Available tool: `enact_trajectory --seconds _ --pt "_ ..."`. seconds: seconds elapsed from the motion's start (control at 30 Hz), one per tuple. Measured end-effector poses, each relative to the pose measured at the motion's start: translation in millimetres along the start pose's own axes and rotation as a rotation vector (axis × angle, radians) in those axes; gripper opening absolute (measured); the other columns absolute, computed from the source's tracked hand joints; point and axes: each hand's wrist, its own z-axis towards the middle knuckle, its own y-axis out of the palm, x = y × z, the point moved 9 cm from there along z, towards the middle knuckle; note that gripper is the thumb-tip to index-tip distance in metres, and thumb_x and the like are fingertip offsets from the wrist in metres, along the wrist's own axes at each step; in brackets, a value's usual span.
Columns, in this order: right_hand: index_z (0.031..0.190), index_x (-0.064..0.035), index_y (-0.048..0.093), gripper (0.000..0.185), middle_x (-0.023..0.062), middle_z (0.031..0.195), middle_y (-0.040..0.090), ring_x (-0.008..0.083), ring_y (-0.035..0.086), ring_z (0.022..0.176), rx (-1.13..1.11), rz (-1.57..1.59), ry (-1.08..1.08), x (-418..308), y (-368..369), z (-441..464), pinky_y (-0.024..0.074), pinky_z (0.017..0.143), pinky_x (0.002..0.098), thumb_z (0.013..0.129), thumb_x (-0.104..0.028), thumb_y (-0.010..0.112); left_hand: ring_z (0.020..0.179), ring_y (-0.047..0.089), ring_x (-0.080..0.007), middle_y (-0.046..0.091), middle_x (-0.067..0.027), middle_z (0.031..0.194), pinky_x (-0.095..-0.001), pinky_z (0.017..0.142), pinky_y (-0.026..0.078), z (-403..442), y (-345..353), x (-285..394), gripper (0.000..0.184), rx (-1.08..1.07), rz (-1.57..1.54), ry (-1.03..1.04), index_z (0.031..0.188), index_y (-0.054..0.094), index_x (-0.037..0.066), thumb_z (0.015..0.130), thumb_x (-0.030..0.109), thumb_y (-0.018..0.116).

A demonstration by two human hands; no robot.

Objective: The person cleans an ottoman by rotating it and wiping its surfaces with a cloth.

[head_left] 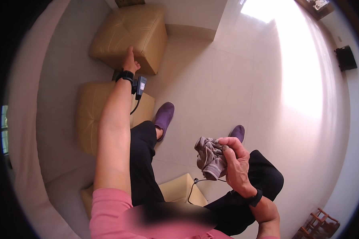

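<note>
My right hand [237,161] pinches a crumpled grey-mauve striped cloth [211,158] between thumb and fingers, held above my lap. The cloth is bunched, with a banded edge at its lower end. My left hand [131,61] reaches far forward to the tan padded ottoman [127,32]. Its fingers stretch out at the ottoman's near edge and hold nothing visible; whether they press on it I cannot tell. A black wrist strap with a small dark box [141,87] is on my left wrist, and a dark band [255,198] is on my right.
A second tan ottoman [91,115] stands nearer, beside my left leg, and another tan seat [183,189] shows beneath me. My feet wear purple shoes [164,115] on the pale tiled floor [227,91]. A grey sofa [60,95] lies left; a small wooden chair [319,223] stands lower right.
</note>
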Motion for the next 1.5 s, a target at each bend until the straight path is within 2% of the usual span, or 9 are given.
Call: enact_trajectory --seconds 0.1,0.2,0.4,0.5,0.77,0.97,1.17,1.27,1.5 --pt "0.102 -0.0007 0.058 0.017 0.0033 0.099 0.06 0.0071 0.054 0.088 -0.026 0.061 -0.008 10.6 -2.0 14.1 0.0444 0.078 0.0203 0.09 -0.002 0.046 0.098 0.05 -0.038 0.039 -0.0239 0.125 -0.0501 0.083 0.047 5.5 24.6 13.5 0.083 -0.141 0.145 0.202 0.139 0.027 0.011 0.079 0.057 0.059" --pt "0.101 0.0001 0.059 0.016 0.0034 0.099 0.06 0.0077 0.054 0.09 -0.022 0.086 0.057 17.3 -4.7 18.1 0.0439 0.082 0.0213 0.09 -0.001 0.046 0.097 0.046 -0.0362 0.044 -0.0189 0.113 -0.0465 0.086 0.044 22.3 42.1 14.1 0.079 -0.192 -0.07 0.182 0.124 0.045 0.011 0.07 0.065 0.062" --pt "0.102 0.0003 0.059 0.017 0.0027 0.099 0.06 0.0067 0.054 0.09 -0.054 0.088 0.048 22.1 -7.7 26.5 0.0435 0.082 0.021 0.09 -0.001 0.046 0.106 0.046 -0.035 0.043 -0.0122 0.125 -0.0494 0.085 0.048 31.1 56.8 8.1 0.057 -0.155 -0.163 0.061 0.128 0.044 0.015 0.082 0.044 0.061" --pt "0.102 0.0004 0.059 0.017 0.002 0.097 0.06 0.0058 0.053 0.088 -0.049 0.06 0.025 20.8 -9.0 26.3 0.0431 0.079 0.0199 0.09 -0.002 0.046 0.11 0.046 -0.0323 0.044 -0.0118 0.126 -0.0472 0.084 0.05 4.8 72.7 25.8 0.05 -0.384 0.067 0.522 0.124 0.047 0.011 0.084 0.039 0.06" --pt "0.102 -0.0017 0.058 0.016 -0.0031 0.081 0.058 0.0013 0.047 0.065 -0.029 0.003 -0.058 1.4 -6.5 -7.6 0.0405 0.055 0.0173 0.091 -0.007 0.046 0.08 0.061 -0.0245 0.058 -0.0129 0.102 -0.0347 0.058 0.056 -85.8 83.5 -20.5 0.04 -0.008 -0.324 0.173 0.108 0.053 -0.001 0.083 0.03 0.062" --pt "0.102 -0.0027 0.058 0.016 0.0007 0.08 0.059 0.0041 0.052 0.065 0.01 0.197 -0.135 -36.3 -12.9 -53.9 0.045 0.057 0.0196 0.092 -0.009 0.047 0.06 0.059 -0.0209 0.062 -0.0154 0.087 -0.0289 0.047 0.052 -224.2 72.2 -34.6 0.046 0.17 -0.306 0.295 0.083 0.056 -0.009 0.08 0.036 0.058" --pt "0.102 -0.0014 0.058 0.017 0.0028 0.082 0.061 0.0071 0.055 0.067 0.095 0.254 -0.269 -46.5 -20.6 -86.8 0.0487 0.062 0.0232 0.092 -0.009 0.047 0.093 0.057 -0.0227 0.048 -0.0205 0.118 -0.0332 0.061 0.055 -302.8 32.6 -90.6 0.066 0.098 -0.23 0.237 0.112 0.042 -0.01 0.08 0.045 0.06" --pt "0.102 -0.0029 0.059 0.017 0.0022 0.084 0.06 0.0074 0.055 0.071 0.123 0.194 -0.319 -42.2 -23.1 -98.9 0.0481 0.064 0.0217 0.092 -0.009 0.047 0.1 0.052 -0.025 0.043 -0.0171 0.115 -0.0384 0.069 0.055 -324.7 15.2 -121.0 0.065 -0.066 -0.223 0.224 0.109 0.033 -0.001 0.079 0.046 0.065" --pt "0.1 -0.0007 0.059 0.016 0.0021 0.081 0.06 0.0066 0.053 0.07 0.12 0.24 -0.357 -37.4 -37.3 -105.5 0.0472 0.064 0.0233 0.091 -0.008 0.049 0.091 0.058 -0.021 0.054 -0.0166 0.107 -0.0309 0.062 0.056 -368.9 3.8 -173.6 0.06 -0.17 -0.18 0.236 0.112 0.044 -0.007 0.084 0.044 0.061"
